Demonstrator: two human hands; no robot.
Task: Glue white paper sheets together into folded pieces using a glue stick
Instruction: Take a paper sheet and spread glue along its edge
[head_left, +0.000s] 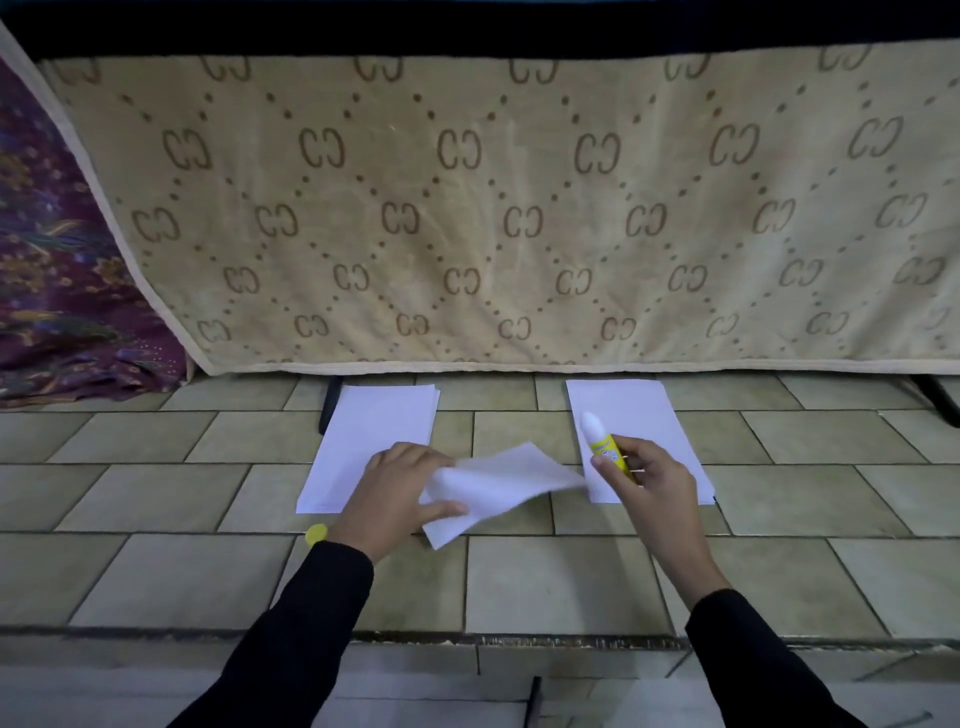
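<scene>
My left hand (402, 486) pinches a white paper sheet (498, 486) that curls up off the tiled floor between two stacks. A stack of white sheets (374, 431) lies at the left, partly under that hand. Another white stack (631, 415) lies at the right. My right hand (652, 480) grips a yellow glue stick (608, 447) with its white tip pointing up and away, over the right stack. A yellow cap (316, 534) sits on the floor by my left wrist.
A beige patterned mattress (493, 208) stands upright just behind the stacks. A purple floral cloth (57, 291) is bunched at the left. A step edge (519, 638) runs across the tiled floor close to me. Dark metal legs (937, 397) show at the far right.
</scene>
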